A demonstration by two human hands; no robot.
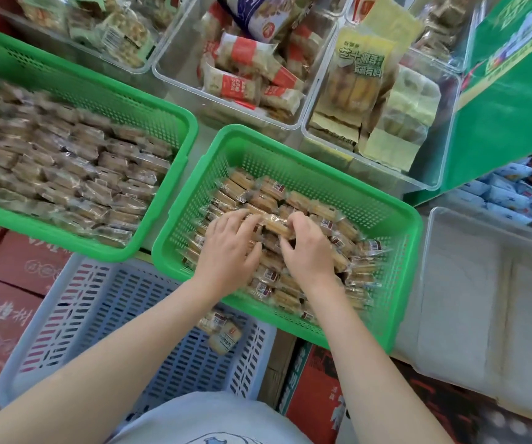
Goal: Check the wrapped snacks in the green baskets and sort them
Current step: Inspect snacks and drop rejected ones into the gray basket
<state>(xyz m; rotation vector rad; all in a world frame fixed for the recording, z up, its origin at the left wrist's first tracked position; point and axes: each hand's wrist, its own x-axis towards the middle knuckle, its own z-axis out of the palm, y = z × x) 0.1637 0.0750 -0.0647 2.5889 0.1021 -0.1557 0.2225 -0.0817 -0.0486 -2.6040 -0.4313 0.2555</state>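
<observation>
Two green baskets hold clear-wrapped brown snacks. The right green basket [290,149] sits in the middle, partly filled with wrapped snacks [345,238]. Both hands are inside it. My left hand [229,248] lies over the pile with fingers spread and bent onto the packets. My right hand [306,248] curls its fingers round one wrapped snack [274,224] held between the two hands. The left green basket [104,88] is packed with rows of similar snacks [66,174].
A pale blue slotted basket [104,315] below the green ones holds two or three packets [223,331]. Clear bins of other snacks [245,68] stand at the back. A clear bin [482,283] is at right. Red cartons [5,299] lie at left, a green box [508,91] at far right.
</observation>
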